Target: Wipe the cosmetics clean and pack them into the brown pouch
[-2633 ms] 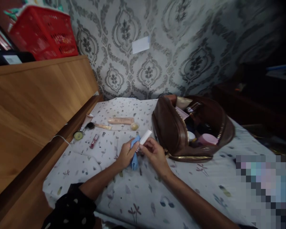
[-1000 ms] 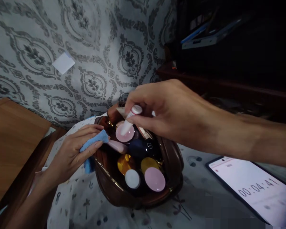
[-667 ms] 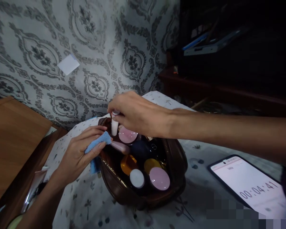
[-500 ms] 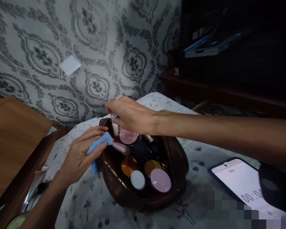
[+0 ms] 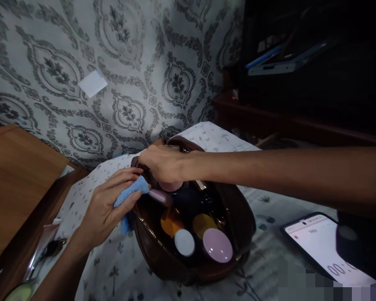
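Note:
My left hand (image 5: pixel 105 209) is closed on a folded light-blue cloth (image 5: pixel 132 191) at the left rim of an open brown bag (image 5: pixel 156 259). A pink rounded stick (image 5: pixel 161 197) lies in the bag just beside its fingertips. Down inside the bag's far left end reaches my right hand (image 5: pixel 163 164), its fingers curled and mostly hidden; whatever they hold is out of sight. Below it a pink round lid (image 5: pixel 171 186) partly shows. Nearer me in the bag are an amber jar (image 5: pixel 171 222), a white round cap (image 5: pixel 184 242) and a glossy pink lid (image 5: pixel 217 245).
The bag stands on a patterned white cloth (image 5: pixel 113 255). To the right lies a phone (image 5: pixel 319 238) showing a timer, partly covered by something dark. A wooden panel (image 5: pixel 21 175) stands at the left, patterned wallpaper (image 5: pixel 128 113) behind, dark furniture (image 5: pixel 288 113) at the far right.
My right hand has moved down into the bag; the white tube it pinched is now hidden. The bag's far rim shows more. My left hand stays on the cloth.

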Available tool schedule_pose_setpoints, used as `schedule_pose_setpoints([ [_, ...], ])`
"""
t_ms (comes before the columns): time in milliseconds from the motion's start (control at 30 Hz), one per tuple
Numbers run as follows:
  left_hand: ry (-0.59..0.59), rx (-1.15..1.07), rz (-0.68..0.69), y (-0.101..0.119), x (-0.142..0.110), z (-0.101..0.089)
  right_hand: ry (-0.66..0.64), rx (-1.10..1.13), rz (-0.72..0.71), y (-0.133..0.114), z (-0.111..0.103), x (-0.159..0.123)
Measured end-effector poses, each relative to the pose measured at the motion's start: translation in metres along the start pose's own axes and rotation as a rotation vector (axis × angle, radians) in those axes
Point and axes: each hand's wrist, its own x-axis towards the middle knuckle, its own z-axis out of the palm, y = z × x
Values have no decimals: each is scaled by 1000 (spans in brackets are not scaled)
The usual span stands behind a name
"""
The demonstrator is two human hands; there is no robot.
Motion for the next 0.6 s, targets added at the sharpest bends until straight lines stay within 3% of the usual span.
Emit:
schedule_pose_setpoints([
  [167,-8,2,5,-1,1,0,-104,-86,23,1,-9,2],
  [400,-6,1,4,2,4,0,-169,-26,-15,-2,-17,-7],
  [600,7,-25,-38,3,5,3,-122,21,-3,-2,-21,-16],
])
